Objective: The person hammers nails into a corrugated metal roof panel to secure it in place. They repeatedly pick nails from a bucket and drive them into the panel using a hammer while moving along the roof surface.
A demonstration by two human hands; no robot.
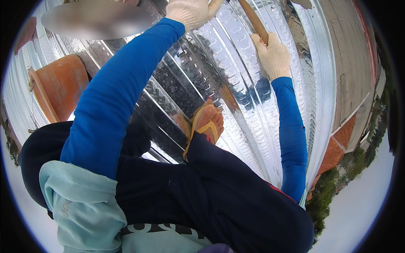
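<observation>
My right hand (pixel 274 55), in a cream knitted glove, is closed round a curved wooden handle (pixel 253 19). The handle runs up and left to the top edge of the head view, and the tool's working end cannot be made out there. My left hand (pixel 190 12), gloved alike, reaches to the top edge over the shiny ribbed metal sheet (pixel 240 55). Its thumb stands out to the right, while the other fingers are cut off by the picture's edge. Blue sleeves cover both forearms.
An orange bucket (pixel 65 86) lies tipped on the metal at the left. My foot in a yellow flip-flop (pixel 206 122) stands on the sheet between my arms. Past the sheet's curved right edge are a grey roof (pixel 352 55), orange roofing (pixel 333 156) and trees. A blurred patch hides the upper left.
</observation>
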